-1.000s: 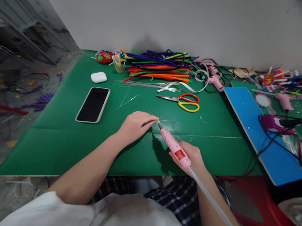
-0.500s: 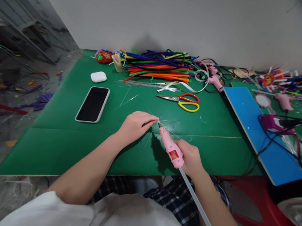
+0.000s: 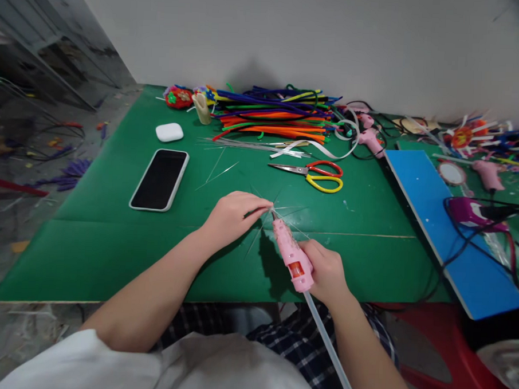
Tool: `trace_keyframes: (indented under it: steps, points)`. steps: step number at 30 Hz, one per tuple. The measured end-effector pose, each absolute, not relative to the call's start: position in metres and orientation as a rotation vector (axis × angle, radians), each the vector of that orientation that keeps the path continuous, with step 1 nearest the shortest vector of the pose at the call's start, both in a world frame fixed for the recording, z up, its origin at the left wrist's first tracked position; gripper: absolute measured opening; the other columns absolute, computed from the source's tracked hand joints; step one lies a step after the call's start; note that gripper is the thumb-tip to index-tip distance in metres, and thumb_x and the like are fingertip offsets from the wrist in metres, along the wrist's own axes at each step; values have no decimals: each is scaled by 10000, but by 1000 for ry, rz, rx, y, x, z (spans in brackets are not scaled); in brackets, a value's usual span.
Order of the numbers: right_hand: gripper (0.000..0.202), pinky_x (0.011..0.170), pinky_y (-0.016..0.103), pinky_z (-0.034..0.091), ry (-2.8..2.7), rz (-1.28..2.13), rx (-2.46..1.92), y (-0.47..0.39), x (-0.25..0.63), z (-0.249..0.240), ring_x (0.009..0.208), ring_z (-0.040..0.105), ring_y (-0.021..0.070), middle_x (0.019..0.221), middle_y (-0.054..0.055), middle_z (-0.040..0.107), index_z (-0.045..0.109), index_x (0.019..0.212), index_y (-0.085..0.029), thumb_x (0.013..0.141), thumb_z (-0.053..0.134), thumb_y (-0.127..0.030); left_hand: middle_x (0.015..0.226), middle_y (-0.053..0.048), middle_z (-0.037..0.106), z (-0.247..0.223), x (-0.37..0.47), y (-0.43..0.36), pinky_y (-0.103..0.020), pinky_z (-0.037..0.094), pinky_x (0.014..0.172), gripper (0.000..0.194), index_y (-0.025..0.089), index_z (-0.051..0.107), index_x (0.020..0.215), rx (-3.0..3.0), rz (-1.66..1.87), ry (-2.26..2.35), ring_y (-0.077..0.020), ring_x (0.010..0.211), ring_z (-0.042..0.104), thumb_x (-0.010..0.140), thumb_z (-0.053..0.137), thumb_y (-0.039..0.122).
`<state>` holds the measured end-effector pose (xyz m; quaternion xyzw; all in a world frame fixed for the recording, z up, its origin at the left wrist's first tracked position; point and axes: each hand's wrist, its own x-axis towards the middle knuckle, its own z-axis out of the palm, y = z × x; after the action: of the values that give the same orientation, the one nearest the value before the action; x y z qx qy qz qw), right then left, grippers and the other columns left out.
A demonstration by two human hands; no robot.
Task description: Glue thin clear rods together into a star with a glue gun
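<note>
My right hand point(image 3: 326, 270) is wrapped round a pink hot glue gun point(image 3: 290, 252), with a long clear glue stick point(image 3: 328, 341) trailing from its back end. The gun's metal nozzle points up and left, at the middle of several thin wires point(image 3: 288, 208) that fan out like a star. My left hand point(image 3: 234, 219) pinches these wires near the point where they cross, right beside the nozzle. Whether the nozzle touches the wires I cannot tell.
Scissors point(image 3: 306, 170) lie beyond my hands, with loose wires point(image 3: 257, 146) and a pile of coloured pipe cleaners point(image 3: 275, 115) behind. A phone point(image 3: 159, 180) and a white earbud case point(image 3: 169, 132) are on the left. A blue board point(image 3: 447, 225) with cables stands right.
The back end of the glue gun and its glue stick have swung slightly left, with my right hand tilting along. My left hand and the wires look the same.
</note>
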<state>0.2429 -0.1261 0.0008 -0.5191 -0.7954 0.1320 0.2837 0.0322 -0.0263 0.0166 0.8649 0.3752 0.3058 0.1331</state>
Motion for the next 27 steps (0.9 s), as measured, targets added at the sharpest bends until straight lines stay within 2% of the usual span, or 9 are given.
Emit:
trace_keyframes:
  steps: [27]
  points:
    - [163, 506, 222, 361, -2127, 332, -1373, -126, 241, -1, 562, 516, 116, 676, 26, 566, 557, 841, -152, 760, 491, -277, 886, 9, 684, 17, 31, -27, -251, 441, 787, 189, 202, 642, 921, 2501, 894, 1088, -124, 842, 606, 840, 482, 261]
